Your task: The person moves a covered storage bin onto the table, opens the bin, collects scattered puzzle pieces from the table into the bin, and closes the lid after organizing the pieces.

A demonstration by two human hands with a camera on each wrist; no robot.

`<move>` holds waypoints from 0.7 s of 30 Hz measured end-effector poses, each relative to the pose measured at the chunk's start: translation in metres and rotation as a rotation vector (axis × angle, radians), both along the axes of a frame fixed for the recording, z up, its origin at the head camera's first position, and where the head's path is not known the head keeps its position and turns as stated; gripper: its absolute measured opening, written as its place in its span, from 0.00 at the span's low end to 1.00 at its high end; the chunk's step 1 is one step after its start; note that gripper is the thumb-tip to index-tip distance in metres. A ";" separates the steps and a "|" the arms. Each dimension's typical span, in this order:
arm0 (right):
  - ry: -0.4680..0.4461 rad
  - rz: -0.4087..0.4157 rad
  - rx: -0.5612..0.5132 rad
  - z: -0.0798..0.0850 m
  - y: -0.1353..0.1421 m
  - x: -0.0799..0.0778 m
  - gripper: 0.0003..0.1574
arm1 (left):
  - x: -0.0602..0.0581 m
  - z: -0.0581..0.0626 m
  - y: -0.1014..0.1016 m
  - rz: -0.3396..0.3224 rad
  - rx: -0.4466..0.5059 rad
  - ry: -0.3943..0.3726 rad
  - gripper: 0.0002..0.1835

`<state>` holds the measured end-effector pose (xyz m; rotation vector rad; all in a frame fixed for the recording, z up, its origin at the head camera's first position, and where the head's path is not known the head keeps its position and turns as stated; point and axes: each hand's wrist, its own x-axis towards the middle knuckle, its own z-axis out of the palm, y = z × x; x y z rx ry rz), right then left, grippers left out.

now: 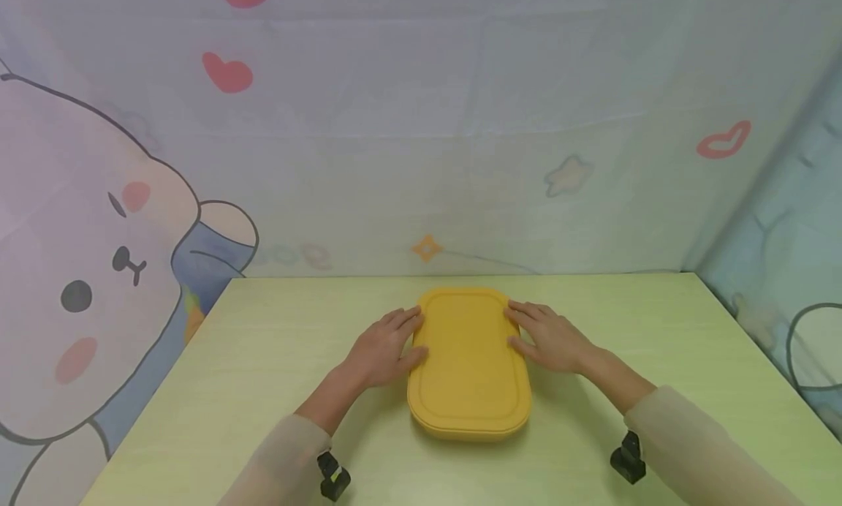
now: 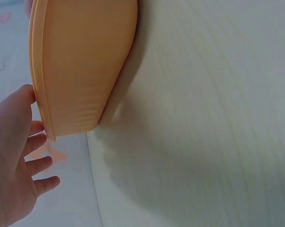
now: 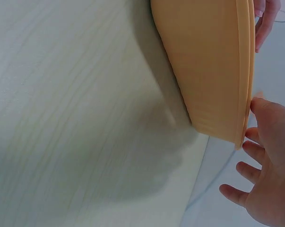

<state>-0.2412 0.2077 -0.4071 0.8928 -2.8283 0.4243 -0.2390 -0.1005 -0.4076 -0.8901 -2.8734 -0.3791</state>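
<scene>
A yellow rectangular box (image 1: pixel 470 360) with rounded corners stands on the table, a flat lid covering its top. From the left side, my left hand (image 1: pixel 383 349) touches the lid's edge with thumb and fingertips. My right hand (image 1: pixel 555 339) does the same along the opposite edge. The left wrist view shows the box's tapering side wall (image 2: pixel 88 66), with the left thumb (image 2: pixel 25 94) right at the lid rim and the other fingers spread below. In the right wrist view the right thumb (image 3: pixel 260 105) meets the rim likewise. The inside of the box is hidden under the lid.
The pale wood-grain table (image 1: pixel 263 389) ends at the back against a printed cloth (image 1: pixel 395 162) with hearts, stars and a cartoon animal. Another cloth (image 1: pixel 796 272) hangs along the right side. Small black devices (image 1: pixel 333 477) sit at both wrists.
</scene>
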 end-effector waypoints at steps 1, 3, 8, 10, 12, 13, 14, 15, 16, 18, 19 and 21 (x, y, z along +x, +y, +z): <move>-0.004 -0.002 0.001 0.000 0.000 -0.001 0.33 | -0.001 0.000 0.000 0.002 0.000 -0.006 0.32; -0.016 -0.010 0.003 0.000 0.000 -0.003 0.33 | -0.002 -0.001 0.001 0.007 0.002 -0.016 0.32; -0.027 -0.011 -0.016 -0.003 0.000 -0.005 0.33 | -0.003 -0.003 0.001 0.028 0.002 -0.041 0.32; -0.029 -0.009 -0.025 -0.004 0.001 -0.005 0.33 | -0.003 -0.004 0.001 0.031 0.000 -0.044 0.32; -0.031 -0.009 -0.032 -0.005 0.001 -0.005 0.33 | -0.004 -0.005 0.001 0.033 -0.008 -0.044 0.32; -0.032 -0.010 -0.033 -0.005 0.001 -0.005 0.33 | -0.004 -0.005 0.001 0.031 -0.009 -0.041 0.32; -0.032 -0.011 -0.034 -0.005 0.001 -0.004 0.32 | -0.004 -0.005 0.001 0.028 -0.005 -0.037 0.32; -0.032 -0.011 -0.035 -0.005 0.001 -0.005 0.32 | -0.004 -0.004 0.001 0.027 -0.005 -0.036 0.32; -0.031 -0.012 -0.036 -0.005 0.001 -0.005 0.32 | -0.004 -0.004 0.001 0.027 -0.006 -0.035 0.32; -0.028 -0.014 -0.038 -0.006 0.000 -0.005 0.32 | -0.005 -0.004 0.001 0.027 -0.006 -0.035 0.32; -0.025 -0.015 -0.039 -0.006 0.000 -0.005 0.32 | -0.005 -0.004 0.001 0.026 -0.004 -0.035 0.32; -0.019 -0.015 -0.041 -0.006 0.000 -0.005 0.33 | -0.005 -0.004 0.001 0.029 -0.006 -0.039 0.32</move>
